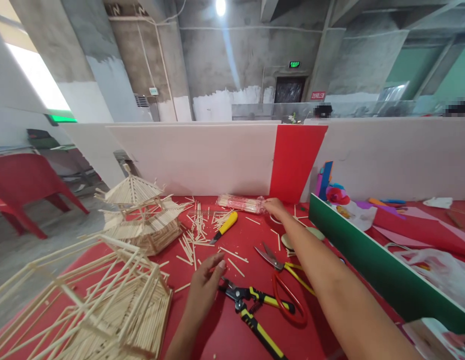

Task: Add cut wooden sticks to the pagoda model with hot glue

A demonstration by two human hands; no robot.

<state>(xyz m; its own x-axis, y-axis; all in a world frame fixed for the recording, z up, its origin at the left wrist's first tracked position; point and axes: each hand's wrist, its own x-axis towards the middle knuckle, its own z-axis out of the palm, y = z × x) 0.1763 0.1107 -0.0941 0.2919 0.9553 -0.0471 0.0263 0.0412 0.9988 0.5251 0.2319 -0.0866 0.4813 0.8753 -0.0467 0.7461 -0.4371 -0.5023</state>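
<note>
My right hand [276, 208] reaches across the table and its fingers are closed on the right end of a clear plastic bag of wooden sticks [240, 203]. My left hand [207, 281] hovers low in the middle, fingers loosely curled, thumb apart from them, nothing visible in it. Just right of that hand lie black-and-yellow wire strippers [240, 294]. Scissors [272, 257] with one red and one yellow handle loop rest beyond them. A yellow-handled utility knife [225, 226] lies among loose wooden sticks [197, 227].
On the left stand a stick-built pagoda [137, 215] and an open stick frame [116, 300]. A green board [367, 260] edges the right side, with coloured paper [412, 225] and a plastic bag [429, 265] behind it. White panels [198, 160] close off the back of the red table.
</note>
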